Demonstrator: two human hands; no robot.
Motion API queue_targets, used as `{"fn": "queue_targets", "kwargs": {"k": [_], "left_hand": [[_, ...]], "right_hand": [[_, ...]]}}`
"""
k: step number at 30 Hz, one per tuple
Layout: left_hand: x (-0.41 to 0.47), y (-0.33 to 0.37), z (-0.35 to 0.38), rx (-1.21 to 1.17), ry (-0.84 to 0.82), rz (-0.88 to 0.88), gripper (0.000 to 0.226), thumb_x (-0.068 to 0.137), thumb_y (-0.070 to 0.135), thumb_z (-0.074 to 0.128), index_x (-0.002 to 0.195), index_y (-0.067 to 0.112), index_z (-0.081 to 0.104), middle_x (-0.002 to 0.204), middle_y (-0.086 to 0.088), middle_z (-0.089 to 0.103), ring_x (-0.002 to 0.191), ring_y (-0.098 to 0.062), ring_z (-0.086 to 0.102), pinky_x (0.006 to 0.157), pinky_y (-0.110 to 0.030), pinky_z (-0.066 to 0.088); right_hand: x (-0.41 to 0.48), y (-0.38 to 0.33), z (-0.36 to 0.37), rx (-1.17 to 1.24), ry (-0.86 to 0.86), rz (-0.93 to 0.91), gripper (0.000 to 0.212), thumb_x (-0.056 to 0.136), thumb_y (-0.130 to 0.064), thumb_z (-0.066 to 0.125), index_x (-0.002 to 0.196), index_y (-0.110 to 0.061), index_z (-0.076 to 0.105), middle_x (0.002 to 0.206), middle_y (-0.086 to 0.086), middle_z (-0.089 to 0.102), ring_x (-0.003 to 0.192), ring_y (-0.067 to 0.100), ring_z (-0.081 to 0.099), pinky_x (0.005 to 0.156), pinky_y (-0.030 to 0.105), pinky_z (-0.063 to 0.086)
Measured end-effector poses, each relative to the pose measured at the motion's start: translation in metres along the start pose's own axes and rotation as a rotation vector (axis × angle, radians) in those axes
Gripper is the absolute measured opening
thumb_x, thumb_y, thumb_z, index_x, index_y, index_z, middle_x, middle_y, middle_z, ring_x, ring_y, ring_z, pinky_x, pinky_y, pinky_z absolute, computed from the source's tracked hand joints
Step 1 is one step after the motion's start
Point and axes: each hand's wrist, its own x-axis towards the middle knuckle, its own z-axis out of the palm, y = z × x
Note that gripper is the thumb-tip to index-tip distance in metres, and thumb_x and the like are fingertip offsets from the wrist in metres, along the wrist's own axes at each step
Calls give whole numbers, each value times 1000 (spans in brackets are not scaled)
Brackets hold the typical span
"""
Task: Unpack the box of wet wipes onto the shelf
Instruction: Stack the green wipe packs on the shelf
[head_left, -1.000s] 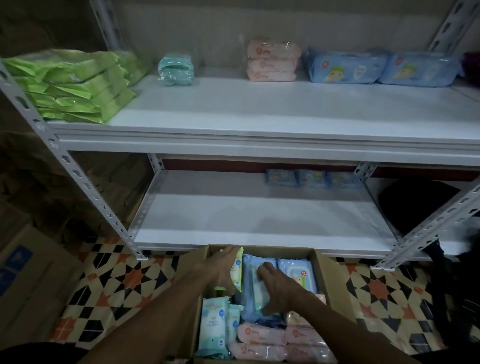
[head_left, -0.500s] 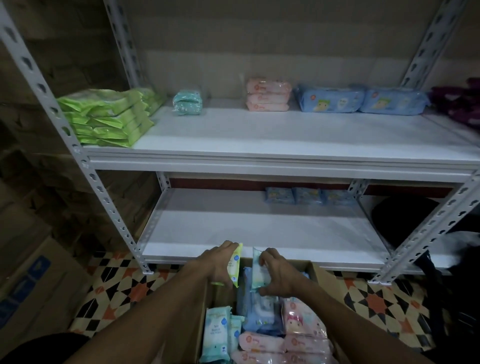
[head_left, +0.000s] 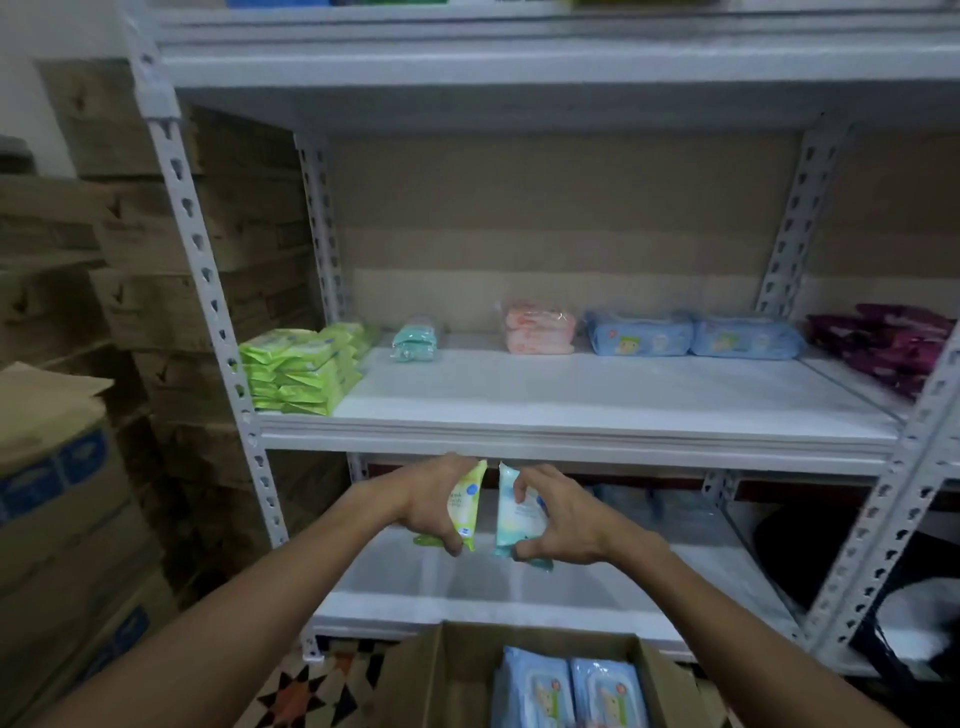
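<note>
Both hands have risen out of the brown cardboard box (head_left: 457, 670) to the white metal shelf's (head_left: 571, 410) front edge; left hand (head_left: 431, 501) grips a yellow-green wipes pack (head_left: 465, 506), right hand (head_left: 563, 514) a pale teal wipes pack (head_left: 514, 512), both upright, close together. Labels blurred. Blue packs in box cut off. Cartons stacked left.

Dim storeroom. Grey slotted-steel rack (head_left: 208, 291) with white boards, beige wall (head_left: 561, 218) behind. Brown cartons (head_left: 67, 249) stacked high on left, nearer carton (head_left: 57, 499) blue-printed. Patterned star tiles (head_left: 322, 686) on floor. Dark bag (head_left: 914, 587) low right.
</note>
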Motion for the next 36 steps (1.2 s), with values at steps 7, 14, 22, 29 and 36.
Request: {"fn": "queue_targets", "kwargs": {"k": [7,14,22,29,36], "left_hand": [[-18,7,-69,119,33,-36,107,62,40,89,148,14,31,142,-4,42,129,-23,44,106,-34,40],[-35,-4,-158,195,76,-85,106,67,36,88,152,21,26,151,0,39,134,-20,41,109,-30,36],[-25,-51,-229,241,47,-229,114,67,34,88,156,25,18,156,0,33,139,-22,37,113,-35,34],[0,-106,-247,243,-18,-325,119,67,35,89,157,19,12,161,-1,22,145,-21,27,118,-34,28],[23,-133,-247,272,-80,-376,110,74,29,85,157,17,14,160,-3,24,145,-23,26,117,-33,28]], "right_hand": [[23,-36,-42,-25,68,-65,57,57,-50,78,98,-32,43,108,-11,45,92,14,47,75,25,43],[68,-72,-71,0,111,-95,53,60,-48,78,98,-32,45,109,-8,49,93,16,49,77,28,44],[141,-104,-66,27,90,-135,50,61,-50,77,99,-34,47,112,-7,50,93,14,49,69,25,41],[197,-113,-35,74,59,-134,52,60,-54,75,100,-35,48,108,-6,53,85,12,53,62,22,43],[226,-116,-8,121,65,-123,54,55,-61,68,99,-35,51,113,-8,53,98,12,51,80,29,46]]}}
